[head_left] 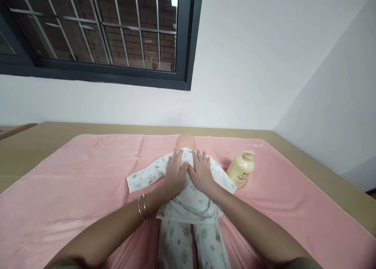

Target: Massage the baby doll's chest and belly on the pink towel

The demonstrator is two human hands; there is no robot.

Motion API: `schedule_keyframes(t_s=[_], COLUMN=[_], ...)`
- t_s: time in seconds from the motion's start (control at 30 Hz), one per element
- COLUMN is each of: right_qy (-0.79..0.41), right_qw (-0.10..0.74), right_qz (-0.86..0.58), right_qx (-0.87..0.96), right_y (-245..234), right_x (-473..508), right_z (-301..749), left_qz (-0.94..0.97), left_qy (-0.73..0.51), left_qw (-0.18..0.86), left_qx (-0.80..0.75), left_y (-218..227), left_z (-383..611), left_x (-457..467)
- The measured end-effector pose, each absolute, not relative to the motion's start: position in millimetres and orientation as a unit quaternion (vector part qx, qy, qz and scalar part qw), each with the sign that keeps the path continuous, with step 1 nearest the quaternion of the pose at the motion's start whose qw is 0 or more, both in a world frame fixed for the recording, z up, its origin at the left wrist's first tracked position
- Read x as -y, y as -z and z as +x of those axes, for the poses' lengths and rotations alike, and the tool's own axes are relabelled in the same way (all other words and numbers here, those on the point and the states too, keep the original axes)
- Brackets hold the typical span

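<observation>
A baby doll (185,142) in white printed pyjamas (190,206) lies on a pink towel (88,175), head away from me. My left hand (175,171) rests flat on the doll's upper body, fingers stretched out toward the head. My right hand (202,170) lies flat beside it on the same area, fingers spread. Neither hand holds anything. Two thin bangles (142,207) circle my left wrist. The doll's empty-looking sleeve (143,178) stretches out to the left.
A cream pump bottle (242,169) lies tilted on the towel just right of the doll. The towel covers a tan surface (35,139) set against white walls. A barred dark-framed window (96,33) is at upper left.
</observation>
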State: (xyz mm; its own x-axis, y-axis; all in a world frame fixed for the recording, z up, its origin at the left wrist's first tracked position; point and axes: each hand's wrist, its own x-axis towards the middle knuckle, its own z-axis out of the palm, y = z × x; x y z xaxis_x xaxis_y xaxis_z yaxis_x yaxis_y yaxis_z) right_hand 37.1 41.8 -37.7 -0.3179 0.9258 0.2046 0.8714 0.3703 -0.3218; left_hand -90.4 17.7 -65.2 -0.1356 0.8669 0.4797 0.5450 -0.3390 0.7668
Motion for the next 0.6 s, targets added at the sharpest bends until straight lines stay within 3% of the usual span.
schedule_keyframes(t_s=[0.23, 0.43, 0.6], right_qy=[-0.029, 0.017, -0.031], right_qw=[0.168, 0.152, 0.159], right_qz=[-0.530, -0.347, -0.218], right_qx=[0.831, 0.925, 0.963], right_y=[31, 27, 34], right_x=[-39, -7, -4], right_z=[36, 40, 70], left_qz=[0.586, 0.577, 0.588], left_qy=[-0.600, -0.656, -0.660], left_qw=[0.160, 0.141, 0.106], left_qx=[-0.520, -0.465, -0.457], left_y=[77, 82, 86], left_z=[-93, -93, -95], left_x=[-9, -3, 1])
